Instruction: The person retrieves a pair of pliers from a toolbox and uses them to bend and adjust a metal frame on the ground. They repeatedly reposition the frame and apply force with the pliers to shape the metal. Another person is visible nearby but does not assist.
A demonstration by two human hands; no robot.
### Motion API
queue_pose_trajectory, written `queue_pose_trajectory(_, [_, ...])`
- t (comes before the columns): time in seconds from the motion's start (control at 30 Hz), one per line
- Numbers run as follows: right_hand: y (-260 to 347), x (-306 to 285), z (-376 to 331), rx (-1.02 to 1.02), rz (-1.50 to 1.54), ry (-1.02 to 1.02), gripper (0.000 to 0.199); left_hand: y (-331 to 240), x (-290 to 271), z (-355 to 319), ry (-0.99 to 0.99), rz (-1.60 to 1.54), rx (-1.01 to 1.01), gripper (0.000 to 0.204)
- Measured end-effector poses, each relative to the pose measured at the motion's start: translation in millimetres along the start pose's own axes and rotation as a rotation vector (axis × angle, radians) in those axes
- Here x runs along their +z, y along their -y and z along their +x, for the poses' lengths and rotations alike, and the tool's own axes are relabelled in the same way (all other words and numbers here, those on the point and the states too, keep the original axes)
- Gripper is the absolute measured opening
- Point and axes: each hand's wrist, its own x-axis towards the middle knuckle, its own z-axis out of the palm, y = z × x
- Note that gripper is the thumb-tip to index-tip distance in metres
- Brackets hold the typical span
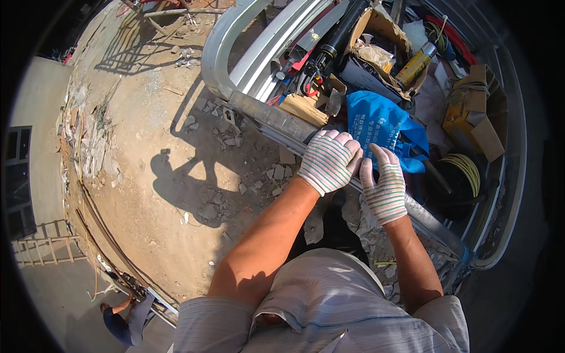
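Note:
Both my hands wear white knit gloves with thin green and pink stripes. My left hand (329, 162) lies closed over the top metal rail (276, 119) of a basket-like metal platform, its thumb toward my right hand. Close beside it, my right hand (384, 187) is at the same rail with thumb and forefinger apart and stretched forward, nothing visible between them. Just beyond the fingers, inside the platform, is a crumpled blue bag (368, 120) with white print. An open piece of cardboard (305, 109) lies past my left hand.
The platform holds an open carton (376, 26), a yellow spray can (416, 66), a yellow box (468, 112), coiled yellow cable (464, 170) and a black tube (347, 29). Broken rubble (209, 203) litters the ground. At lower left, another person (126, 320) bends near long bars; a ladder (50, 250) lies beyond.

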Motion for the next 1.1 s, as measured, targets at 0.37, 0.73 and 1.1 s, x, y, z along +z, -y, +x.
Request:
queue_pose_trajectory(0.37, [30.5, 63.9, -0.3, 0.079, -0.481, -0.008, 0.030, 109.7, -113.3, -470.9, -0.204, -0.154, -1.453, 0.024])
queue_pose_trajectory(0.73, [41.6, 69.1, 23.7, 0.188, -0.574, 0.035, 0.028, 69.7, -112.2, -698.3, -0.608, -0.863, -2.460, 0.012])
queue_pose_trajectory(1.1, [52.6, 76.0, 36.5, 0.332, -0.523, -0.006, 0.024, 313.1, -233.1, -381.1, -0.290, -0.828, -1.683, 0.030])
